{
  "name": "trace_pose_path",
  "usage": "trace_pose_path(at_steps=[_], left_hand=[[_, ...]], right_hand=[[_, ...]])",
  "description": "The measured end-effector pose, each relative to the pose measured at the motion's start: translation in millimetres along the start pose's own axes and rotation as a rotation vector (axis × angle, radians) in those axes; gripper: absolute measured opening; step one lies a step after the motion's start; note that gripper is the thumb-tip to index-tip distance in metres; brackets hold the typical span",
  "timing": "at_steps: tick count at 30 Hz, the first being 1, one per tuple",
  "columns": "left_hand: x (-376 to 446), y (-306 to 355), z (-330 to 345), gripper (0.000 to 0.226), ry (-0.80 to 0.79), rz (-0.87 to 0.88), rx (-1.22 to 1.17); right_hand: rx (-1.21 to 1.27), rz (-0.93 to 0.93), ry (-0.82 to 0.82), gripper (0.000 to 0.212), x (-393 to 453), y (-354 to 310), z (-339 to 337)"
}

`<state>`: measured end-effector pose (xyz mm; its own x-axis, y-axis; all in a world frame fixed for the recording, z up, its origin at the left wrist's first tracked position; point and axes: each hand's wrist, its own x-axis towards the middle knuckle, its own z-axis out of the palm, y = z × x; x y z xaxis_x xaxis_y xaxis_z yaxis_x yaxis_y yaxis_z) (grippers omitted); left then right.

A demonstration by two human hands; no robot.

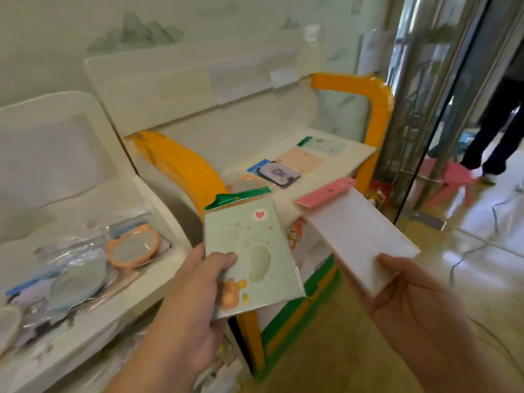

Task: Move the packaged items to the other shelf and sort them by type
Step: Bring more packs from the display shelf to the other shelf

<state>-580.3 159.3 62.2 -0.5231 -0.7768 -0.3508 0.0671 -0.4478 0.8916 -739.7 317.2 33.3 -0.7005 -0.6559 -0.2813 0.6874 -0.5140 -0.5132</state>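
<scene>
- My left hand [195,302] pinches a green packet [252,256]; my right hand [419,302] pinches a pink-topped packet [357,236]
- White shelf [334,171] ahead, orange-framed, glossy floor [482,251] beyond

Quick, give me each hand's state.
Left hand: holding the green packet.
Right hand: holding the pink-headed white packet.

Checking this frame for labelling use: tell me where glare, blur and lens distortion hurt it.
Head view: strong glare on the glossy floor at right; soft blur washes out the print on the green-topped package in the left hand; the white package in the right hand looks overexposed; wide-angle bending curves the metal door frame.
</scene>
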Motion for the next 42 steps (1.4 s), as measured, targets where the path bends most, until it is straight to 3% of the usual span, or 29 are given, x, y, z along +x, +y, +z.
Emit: trace_pose_path(at_steps=[6, 13, 26, 33, 37, 42], left_hand=[[48.8, -11.0, 73.3, 0.035, -0.073, -0.093, 0.005], [134.0, -14.7, 135.0, 0.027, 0.011, -0.139, -0.129], [258.0, -38.9, 206.8, 0.02, 0.219, -0.153, -0.116], [327.4, -51.3, 269.6, 0.021, 0.328, -0.118, -0.162], [364.4, -44.6, 319.1, 0.024, 0.331, -0.113, -0.237], [415.8, -39.2, 362.8, 0.032, 0.296, -0.112, -0.247]], right_hand=[[0.029, -0.038, 0.117, 0.044, 49.3, -41.4, -27.1], [0.121, -0.077, 0.196, 0.036, 154.3, -76.5, -24.7], [0.091, 0.055, 0.103, 0.049, 325.7, -122.9, -9.5], [0.084, 0.206, 0.068, 0.036, 412.6, -172.9, -18.8], [0.099, 0.33, -0.023, 0.053, 458.1, -207.9, -25.1], [0.036, 0.434, -0.03, 0.127, 492.7, -232.6, -37.7]])
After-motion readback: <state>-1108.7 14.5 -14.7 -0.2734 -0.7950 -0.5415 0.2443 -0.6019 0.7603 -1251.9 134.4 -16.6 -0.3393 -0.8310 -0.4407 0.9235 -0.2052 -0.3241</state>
